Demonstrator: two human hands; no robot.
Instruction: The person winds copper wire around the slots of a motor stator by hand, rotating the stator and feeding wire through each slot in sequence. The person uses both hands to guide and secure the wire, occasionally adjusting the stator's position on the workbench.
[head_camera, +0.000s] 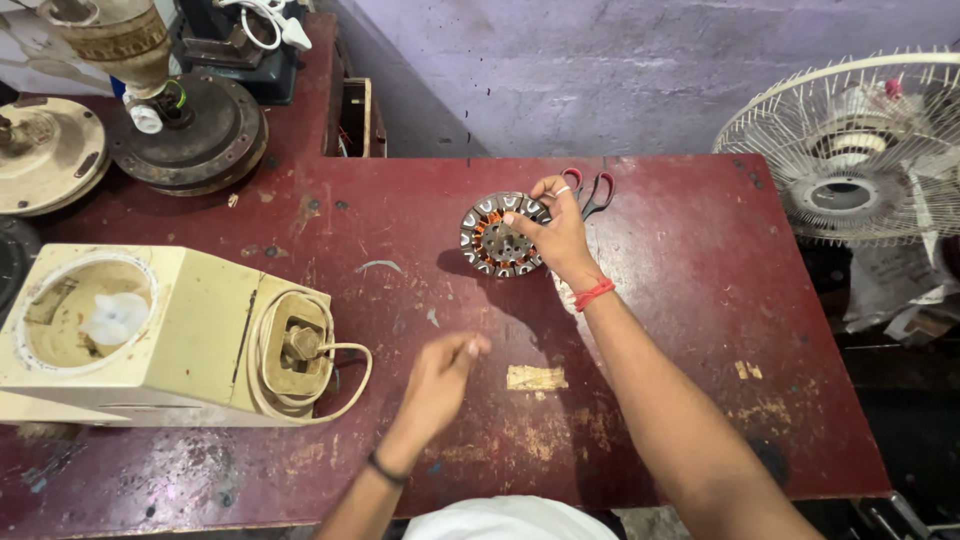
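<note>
Gripping a round motor stator (500, 236) by its rim, the right hand (557, 235) is tilting it up off the red worktable (690, 300).

The wound steel core is looking heavy, rigid and best held at the rim; the left hand (440, 385) is hovering mid-table, fingers loosely pinched, holding nothing visible.

Scuffed dark-red worktop (700, 300), round wound motor core (497, 236) near the back edge, red-handled scissors (592, 190) just behind it, cream appliance housing (170, 335) lying at the left (cord coiled on its end), old fan motors (190, 130) at the far left corner
</note>
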